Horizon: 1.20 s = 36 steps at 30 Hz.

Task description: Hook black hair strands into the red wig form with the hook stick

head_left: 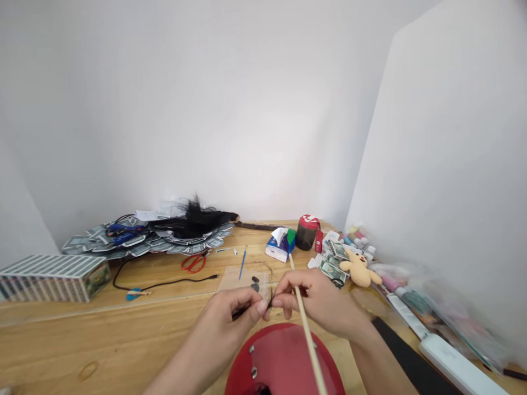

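My left hand [230,318] is closed, its thumb and forefinger pinching a small dark, thin piece [270,302] whose kind I cannot make out. My right hand [317,299] meets it from the other side, fingertips pressed together at the same piece. A long pale wooden stick [305,323] runs slantwise across my right hand; how it is held is partly hidden. Below both hands is a shiny red round object [284,356] with small silvery spots. Just beyond my fingertips lies a light brown sheet [230,278] with small dark bits [255,280] on it.
Behind stand a tissue pack [278,252] and a red-lidded dark container [307,233]. Red-handled scissors [193,263], a blue thin brush [243,262] and a black cable [164,282] lie left. A yellow plush toy [359,269] and a white power strip [457,365] are right; black hair [185,222] lies back left.
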{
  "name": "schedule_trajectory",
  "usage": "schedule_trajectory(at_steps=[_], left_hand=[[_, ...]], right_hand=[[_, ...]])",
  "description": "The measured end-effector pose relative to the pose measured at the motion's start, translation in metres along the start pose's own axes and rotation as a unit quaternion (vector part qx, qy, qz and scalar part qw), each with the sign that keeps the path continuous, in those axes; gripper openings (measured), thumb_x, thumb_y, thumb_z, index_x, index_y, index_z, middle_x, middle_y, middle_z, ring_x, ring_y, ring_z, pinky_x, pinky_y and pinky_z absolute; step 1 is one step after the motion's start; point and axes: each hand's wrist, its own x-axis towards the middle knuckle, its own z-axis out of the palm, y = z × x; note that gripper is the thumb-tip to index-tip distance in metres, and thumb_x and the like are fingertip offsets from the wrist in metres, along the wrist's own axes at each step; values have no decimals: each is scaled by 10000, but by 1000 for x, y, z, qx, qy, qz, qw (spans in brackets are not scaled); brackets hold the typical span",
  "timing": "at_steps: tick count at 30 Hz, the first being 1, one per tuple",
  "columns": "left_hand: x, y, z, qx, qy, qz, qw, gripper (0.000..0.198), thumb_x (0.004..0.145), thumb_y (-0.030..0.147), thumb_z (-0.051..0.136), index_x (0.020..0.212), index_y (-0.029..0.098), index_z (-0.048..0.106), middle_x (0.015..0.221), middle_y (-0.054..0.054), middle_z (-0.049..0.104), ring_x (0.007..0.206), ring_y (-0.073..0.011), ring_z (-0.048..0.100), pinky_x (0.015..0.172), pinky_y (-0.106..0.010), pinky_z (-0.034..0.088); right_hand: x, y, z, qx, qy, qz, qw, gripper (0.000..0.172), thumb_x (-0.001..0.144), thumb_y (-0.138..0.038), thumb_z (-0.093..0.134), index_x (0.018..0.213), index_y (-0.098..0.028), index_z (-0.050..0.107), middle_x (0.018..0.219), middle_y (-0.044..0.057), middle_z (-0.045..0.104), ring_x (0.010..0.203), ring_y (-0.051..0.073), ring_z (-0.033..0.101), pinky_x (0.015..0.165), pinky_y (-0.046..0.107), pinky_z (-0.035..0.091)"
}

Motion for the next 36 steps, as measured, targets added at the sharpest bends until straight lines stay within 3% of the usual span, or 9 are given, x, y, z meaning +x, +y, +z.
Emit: schedule_trajectory(at_steps=[4,7,10,15,18,21,25,30,36], left_hand=[[0,5,-10,28,23,-4,999,349,858,426,544,622,196,659,578,4,576,572,-170,492,549,-247,326],[1,2,-13,102,88,-3,991,311,877,372,535,632,206,632,563,6,572,551,-178,490,540,-256,275],[1,-3,-10,126,97,-8,987,279,892,332,533,661,203,622,571,0,582,566,-192,510,559,-264,271],[3,-7,-2,112,52,-2,992,305,926,343,499,689,197,624,668,-22,652,650,-209,567,614,-266,342],[2,-7,-1,97,32,2,995,325,947,353,469,719,192,636,727,-33,675,701,-212,583,646,-269,369],[-2,-5,-2,92,23,0,995,328,955,391,469,773,191,655,737,-30,664,696,-206,564,635,-272,355],[-7,1,-2,45,-21,-9,999,322,968,478,453,985,214,636,786,-11,638,700,-193,537,618,-261,353],[-5,3,-5,75,0,26,997,297,939,377,511,739,193,631,682,1,591,632,-166,495,580,-257,310],[-7,5,-16,-178,77,-30,981,287,872,484,653,761,223,691,701,14,604,693,-154,526,603,-215,370]], right_hand=[[7,22,-20,28,-11,26,999,337,822,-524,679,729,-204,731,646,25,751,636,220,712,610,305,540],[3,30,-35,-18,110,62,992,265,856,-428,645,832,-188,757,842,89,778,795,285,700,720,389,517],[-11,18,-34,-53,204,74,975,296,903,-424,598,1062,-227,750,1093,107,757,964,334,666,824,453,480],[-20,-15,11,-61,73,-51,994,400,918,-327,657,1317,-324,647,1299,40,694,1117,300,649,947,386,459],[-13,-19,28,-89,33,-67,993,302,944,-254,630,1235,-301,697,1150,54,756,981,285,685,842,361,466],[-9,-16,21,-82,40,-44,995,143,949,-277,628,985,-263,766,911,35,773,829,247,679,735,324,441],[-8,-8,-1,-48,28,-19,998,145,923,-273,644,818,-239,738,747,-2,705,699,193,616,642,288,395],[-4,2,-15,52,-11,1,999,233,890,-432,670,802,-221,712,758,5,705,696,181,605,641,275,425],[11,16,0,188,-73,0,980,447,802,-647,671,800,-200,664,795,49,748,789,217,695,763,335,514]])
